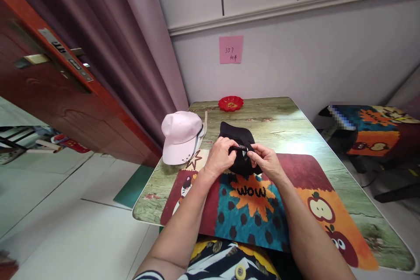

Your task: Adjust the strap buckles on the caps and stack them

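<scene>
A black cap point(241, 167) rests at the middle of the table, its brim pointing away from me. My left hand point(221, 154) pinches the cap's back strap from the left. From the right, my right hand point(265, 159) pinches the same strap, close to a small pale piece between the hands. Whether that piece is a buckle or a tag I cannot make out. Left of my hands sits a pink cap point(182, 134), upright with its brim toward me; small rings hang at the brim's edge.
A colourful mat point(252, 214) marked WOW covers the near part of the wood-patterned table point(272, 118). At the far edge stands a red scalloped dish point(231, 103). A pink note point(231, 49) is on the wall. An open wooden door point(82, 96) and purple curtain point(138, 30) border the left.
</scene>
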The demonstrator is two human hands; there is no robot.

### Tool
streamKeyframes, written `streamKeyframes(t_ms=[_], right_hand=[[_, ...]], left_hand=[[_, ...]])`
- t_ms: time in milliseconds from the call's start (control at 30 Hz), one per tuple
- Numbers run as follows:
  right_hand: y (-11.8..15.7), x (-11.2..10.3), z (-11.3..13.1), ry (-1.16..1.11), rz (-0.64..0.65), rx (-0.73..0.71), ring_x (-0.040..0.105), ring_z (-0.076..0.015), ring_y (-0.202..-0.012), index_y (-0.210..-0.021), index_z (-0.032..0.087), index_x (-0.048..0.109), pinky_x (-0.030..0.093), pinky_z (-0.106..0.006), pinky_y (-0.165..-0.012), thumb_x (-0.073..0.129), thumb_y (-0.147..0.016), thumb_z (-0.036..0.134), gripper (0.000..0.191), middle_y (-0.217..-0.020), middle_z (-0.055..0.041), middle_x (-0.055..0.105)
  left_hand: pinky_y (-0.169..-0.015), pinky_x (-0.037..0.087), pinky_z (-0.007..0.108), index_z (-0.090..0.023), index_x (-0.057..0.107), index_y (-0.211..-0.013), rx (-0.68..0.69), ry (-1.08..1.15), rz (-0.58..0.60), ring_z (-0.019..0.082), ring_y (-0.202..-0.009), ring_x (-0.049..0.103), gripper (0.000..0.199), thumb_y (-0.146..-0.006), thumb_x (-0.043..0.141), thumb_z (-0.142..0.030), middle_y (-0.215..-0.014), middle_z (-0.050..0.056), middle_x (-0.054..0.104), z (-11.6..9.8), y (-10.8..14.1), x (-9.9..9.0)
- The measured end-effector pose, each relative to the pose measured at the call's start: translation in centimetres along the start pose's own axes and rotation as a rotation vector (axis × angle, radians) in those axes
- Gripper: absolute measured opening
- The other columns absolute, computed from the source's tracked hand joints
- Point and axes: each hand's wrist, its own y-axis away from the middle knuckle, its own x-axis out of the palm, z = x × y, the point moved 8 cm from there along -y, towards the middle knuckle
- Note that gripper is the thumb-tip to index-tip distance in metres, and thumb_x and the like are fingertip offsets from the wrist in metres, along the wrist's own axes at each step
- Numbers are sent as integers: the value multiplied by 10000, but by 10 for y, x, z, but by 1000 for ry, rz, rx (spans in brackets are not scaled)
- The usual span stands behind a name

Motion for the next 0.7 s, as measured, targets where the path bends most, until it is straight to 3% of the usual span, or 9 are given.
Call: streamKeyframes(t_ms=[133,267,400,567,700], right_hand=[[2,4,-4,3,64,61,478,-92,-430,-985,178,697,405,-228,-429,756,-778,567,445,-551,59,554],[2,0,2,-7,-12,10,487,-97,-438,-791,193,629,389,-226,-439,750,-792,587,411,-523,50,551],[2,0,3,-36,-65,-14,489,-105,-453,-691,210,554,396,-239,-464,743,-802,597,446,-520,40,559],[3,2,-1,-76,-49,-21,472,-97,-453,-689,205,574,369,-237,-472,750,-824,547,408,-521,44,559],[3,5,0,-69,-21,-41,469,-96,-456,-698,202,590,370,-240,-480,724,-861,520,381,-528,41,559]], left_hand=[[-889,504,356,-205,718,-908,12,-34,15,226,-958,605,215,-805,577,-79,-935,50,712,-4,2,2],[-912,516,369,-202,691,-1015,50,-47,-10,236,-1010,611,261,-810,580,-84,-1012,60,708,-11,6,2],[-983,522,381,-215,642,-1159,202,1,-75,238,-1112,623,289,-873,631,-177,-1131,69,703,-27,14,7],[-994,530,385,-197,659,-1147,309,-92,-137,231,-1082,663,214,-987,523,-237,-1079,87,731,-32,21,16],[-963,549,367,-192,674,-1142,344,-41,-174,219,-1046,682,216,-989,532,-245,-1058,88,747,-29,23,13]])
